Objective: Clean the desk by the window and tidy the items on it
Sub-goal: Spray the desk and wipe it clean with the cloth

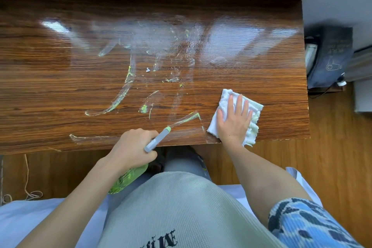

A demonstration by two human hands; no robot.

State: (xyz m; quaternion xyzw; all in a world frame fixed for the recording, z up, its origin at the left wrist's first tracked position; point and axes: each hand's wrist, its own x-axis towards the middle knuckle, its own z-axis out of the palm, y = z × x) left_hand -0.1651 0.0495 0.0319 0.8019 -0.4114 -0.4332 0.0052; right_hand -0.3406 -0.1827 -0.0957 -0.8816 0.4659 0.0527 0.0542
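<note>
The wooden desk (60, 90) fills the upper view, its top streaked with wet smears and yellow-green marks (118, 98). My left hand (132, 149) grips a spray bottle (128, 179) with a green body and a grey nozzle (158, 139) that points at the desk's front edge. My right hand (233, 121) lies flat, fingers straight, pressing a white folded cloth (225, 98) onto the desk near its front right corner.
A dark bag (330, 58) with a cable lies on the floor right of the desk. Wooden floor shows below and to the right. A thin cord (27, 183) trails on the floor at the left. White bedding lies under my lap.
</note>
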